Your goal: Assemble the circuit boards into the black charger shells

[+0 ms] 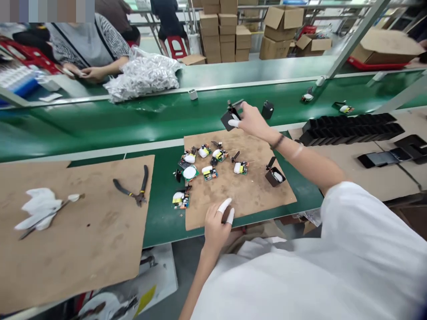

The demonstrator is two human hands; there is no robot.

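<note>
My right hand (251,121) reaches out over the green conveyor belt (100,120) and pinches a small black charger housing (228,118) with white finger cots on the fingertips. My left hand (217,222) rests on the near edge of a brown cardboard mat (253,195), fingers curled, two tips in white cots, nothing visible in it. Several small circuit boards with white parts (207,162) lie scattered on the mat beyond my left hand. An open black housing with a board inside (275,174) stands on the mat's right side.
Another black housing (267,109) stands on the belt. Pliers (135,189) lie on a larger cardboard sheet (83,249) at left, with tweezers and white cots (42,211). Black trays (350,128) sit at right. A person (88,49) works across the belt beside a plastic bag (143,75).
</note>
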